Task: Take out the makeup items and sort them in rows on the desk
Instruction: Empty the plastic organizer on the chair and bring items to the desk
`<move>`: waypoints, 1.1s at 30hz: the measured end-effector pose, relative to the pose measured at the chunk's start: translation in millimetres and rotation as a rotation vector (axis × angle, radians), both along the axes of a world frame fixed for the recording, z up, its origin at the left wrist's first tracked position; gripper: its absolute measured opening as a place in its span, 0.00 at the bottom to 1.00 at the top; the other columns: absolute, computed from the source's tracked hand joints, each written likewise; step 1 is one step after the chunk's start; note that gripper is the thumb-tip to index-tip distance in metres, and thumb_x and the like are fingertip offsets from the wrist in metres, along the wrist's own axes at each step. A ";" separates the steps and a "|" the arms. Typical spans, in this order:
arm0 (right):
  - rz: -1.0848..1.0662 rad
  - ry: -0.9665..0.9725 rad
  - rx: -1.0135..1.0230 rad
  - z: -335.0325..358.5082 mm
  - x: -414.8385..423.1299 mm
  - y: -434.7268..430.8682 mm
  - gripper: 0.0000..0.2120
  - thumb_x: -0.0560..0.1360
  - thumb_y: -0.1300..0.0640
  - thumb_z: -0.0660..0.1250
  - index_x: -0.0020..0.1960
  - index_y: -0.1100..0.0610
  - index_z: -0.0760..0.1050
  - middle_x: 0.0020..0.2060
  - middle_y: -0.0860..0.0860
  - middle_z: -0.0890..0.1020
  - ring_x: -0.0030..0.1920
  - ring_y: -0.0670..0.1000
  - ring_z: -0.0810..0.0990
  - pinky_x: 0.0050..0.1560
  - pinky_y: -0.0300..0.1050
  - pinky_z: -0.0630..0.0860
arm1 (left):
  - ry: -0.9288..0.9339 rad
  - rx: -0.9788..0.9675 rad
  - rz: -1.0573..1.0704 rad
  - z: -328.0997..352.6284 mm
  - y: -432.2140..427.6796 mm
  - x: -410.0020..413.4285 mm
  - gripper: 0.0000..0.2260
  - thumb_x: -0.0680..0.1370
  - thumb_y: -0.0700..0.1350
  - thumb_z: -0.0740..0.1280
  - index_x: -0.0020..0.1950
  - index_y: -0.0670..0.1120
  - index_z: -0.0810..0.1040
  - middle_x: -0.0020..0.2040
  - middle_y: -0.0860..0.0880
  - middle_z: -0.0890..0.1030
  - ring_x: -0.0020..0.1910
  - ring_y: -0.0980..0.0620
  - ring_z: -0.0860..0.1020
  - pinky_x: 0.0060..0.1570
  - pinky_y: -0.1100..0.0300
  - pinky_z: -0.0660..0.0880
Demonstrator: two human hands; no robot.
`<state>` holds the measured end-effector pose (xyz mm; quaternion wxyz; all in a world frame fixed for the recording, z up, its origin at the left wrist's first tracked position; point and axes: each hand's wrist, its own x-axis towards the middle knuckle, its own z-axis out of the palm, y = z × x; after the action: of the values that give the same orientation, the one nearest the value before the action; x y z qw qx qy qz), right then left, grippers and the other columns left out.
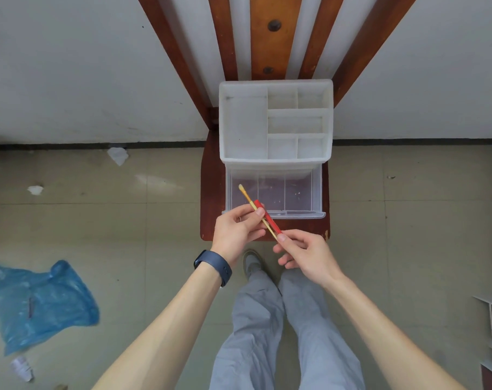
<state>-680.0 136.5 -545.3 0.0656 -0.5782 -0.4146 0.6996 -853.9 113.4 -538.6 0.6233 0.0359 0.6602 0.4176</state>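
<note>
Two thin sticks held together over the chair's front edge: a yellow brush [246,195], pale tip pointing up and away over the drawer, and a shorter red pencil [271,220] lying right alongside it, touching.

Left hand [236,229]: fingers curled, pinching both sticks near their middle between thumb and fingertips. Dark blue watch [214,265] on that wrist.

Right hand [307,255]: thumb and forefinger nip the near ends of the pair; other fingers loosely curled beneath. Cannot tell whether it grips one stick or both.

Organizer [222,123]: white plastic, sitting on the wooden chair seat [211,192], back against the chair's slats. Top tray divided into one long compartment on the left and several smaller ones on the right.

Drawer [295,214]: clear plastic, pulled out toward the person, split into three sections. The brush tip hangs above its left section.

Floor [408,220]: pale tiles. Crumpled blue bag [42,299] well to the left, scraps of white paper [118,156] near the wall, a paper cup [22,368] on its side at lower left.

Person stands close to the chair, grey trousers [267,333], one shoe [253,263] showing just below the hands.
</note>
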 end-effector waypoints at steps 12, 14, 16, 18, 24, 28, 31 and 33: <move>0.280 -0.252 0.133 -68.0 10.3 -44.2 0.05 0.78 0.49 0.70 0.51 0.45 0.85 0.45 0.44 0.83 0.45 0.43 0.80 0.47 0.33 0.71 | 0.216 -0.170 0.390 -54.9 -100.4 -16.0 0.07 0.78 0.41 0.72 0.56 0.43 0.82 0.44 0.50 0.84 0.37 0.53 0.81 0.41 0.62 0.82; 0.305 -0.369 0.192 -88.9 19.1 -48.4 0.08 0.78 0.49 0.69 0.54 0.48 0.85 0.47 0.46 0.81 0.46 0.45 0.78 0.49 0.36 0.69 | 0.275 -0.241 0.295 -80.2 -113.5 -19.2 0.09 0.79 0.41 0.71 0.58 0.42 0.81 0.41 0.50 0.82 0.35 0.52 0.79 0.40 0.63 0.81; 0.266 -0.486 0.250 -109.6 28.1 -48.0 0.08 0.78 0.51 0.69 0.55 0.51 0.84 0.46 0.49 0.82 0.47 0.49 0.78 0.53 0.41 0.69 | 0.357 -0.299 0.145 -108.9 -116.5 -23.2 0.07 0.78 0.43 0.71 0.55 0.43 0.82 0.38 0.51 0.82 0.35 0.51 0.79 0.46 0.58 0.82; 0.196 -0.559 0.278 -126.8 37.3 -45.5 0.08 0.78 0.54 0.70 0.54 0.54 0.84 0.44 0.50 0.82 0.49 0.53 0.80 0.54 0.41 0.68 | 0.461 -0.337 -0.005 -134.7 -111.4 -26.5 0.03 0.77 0.46 0.72 0.49 0.50 0.82 0.38 0.54 0.83 0.39 0.48 0.82 0.54 0.51 0.80; 0.082 -0.664 0.321 -173.7 51.1 -22.3 0.05 0.77 0.54 0.70 0.51 0.55 0.80 0.39 0.49 0.83 0.51 0.55 0.82 0.49 0.41 0.70 | 0.662 -0.301 -0.208 -190.5 -78.4 -29.4 0.09 0.76 0.49 0.73 0.55 0.51 0.79 0.42 0.54 0.83 0.50 0.46 0.82 0.56 0.50 0.78; 0.110 -0.687 0.393 -196.5 51.5 -9.4 0.07 0.77 0.52 0.70 0.52 0.54 0.76 0.38 0.46 0.81 0.49 0.54 0.79 0.53 0.47 0.74 | 0.735 -0.285 -0.214 -206.4 -65.0 -23.6 0.11 0.75 0.50 0.74 0.51 0.51 0.74 0.40 0.55 0.81 0.51 0.48 0.80 0.55 0.51 0.76; 0.156 -0.708 0.426 -205.6 51.1 -7.5 0.10 0.76 0.52 0.71 0.53 0.54 0.74 0.41 0.49 0.81 0.46 0.53 0.75 0.51 0.47 0.72 | 0.774 -0.295 -0.189 -210.6 -62.3 -17.6 0.13 0.74 0.50 0.75 0.53 0.49 0.73 0.40 0.54 0.79 0.49 0.49 0.80 0.53 0.50 0.77; 0.156 -0.720 0.436 -207.7 50.4 -8.3 0.11 0.76 0.51 0.71 0.53 0.55 0.73 0.42 0.50 0.81 0.46 0.51 0.72 0.50 0.47 0.70 | 0.794 -0.294 -0.180 -211.6 -61.8 -14.7 0.14 0.74 0.50 0.75 0.53 0.49 0.73 0.40 0.54 0.78 0.50 0.49 0.79 0.53 0.50 0.76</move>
<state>-629.6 128.2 -753.0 -0.0158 -0.7249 -0.5918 0.3522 -868.6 51.5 -750.3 0.3534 0.1619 0.8954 0.2170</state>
